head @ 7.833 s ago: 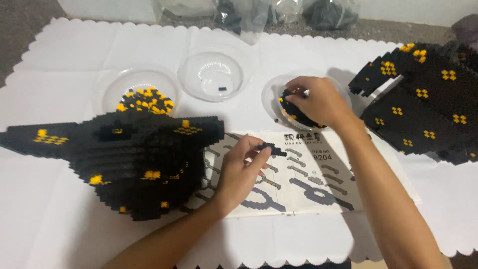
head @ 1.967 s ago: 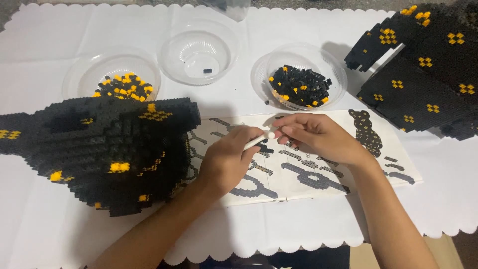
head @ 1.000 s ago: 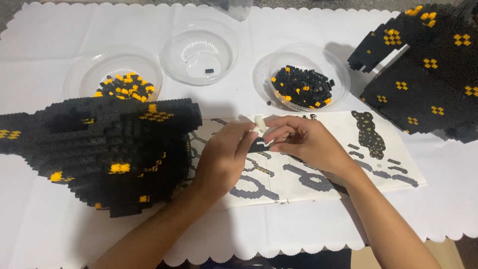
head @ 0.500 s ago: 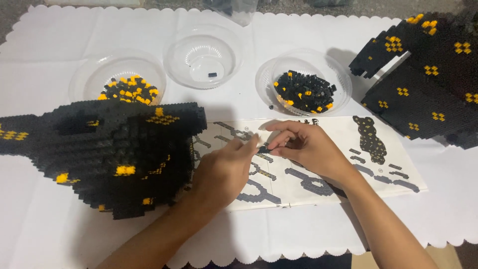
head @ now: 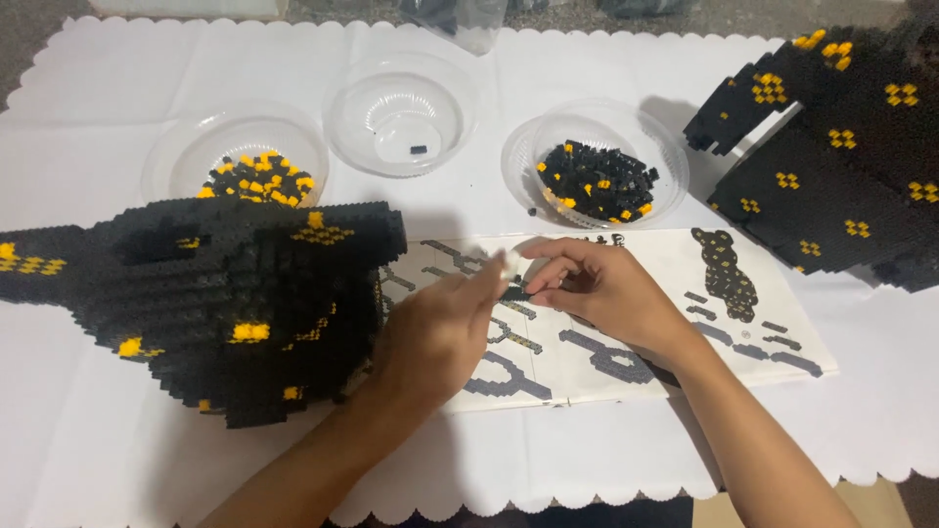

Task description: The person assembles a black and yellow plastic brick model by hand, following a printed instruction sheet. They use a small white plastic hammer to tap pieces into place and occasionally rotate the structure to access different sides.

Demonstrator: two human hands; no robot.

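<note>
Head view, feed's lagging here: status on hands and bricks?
Left hand and right hand meet over the instruction sheet, pinching small black bricks. White tool at left fingertips. Nothing blocking.

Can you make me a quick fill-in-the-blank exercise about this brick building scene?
1. The number of clear plastic bowls on the white table cover is ____.
2. Both hands meet above the ____.
3. The middle bowl holds a single small ____ piece.
4. The left hand pinches a small ____ tool.

Missing words: three; instruction sheet; black; white
</note>
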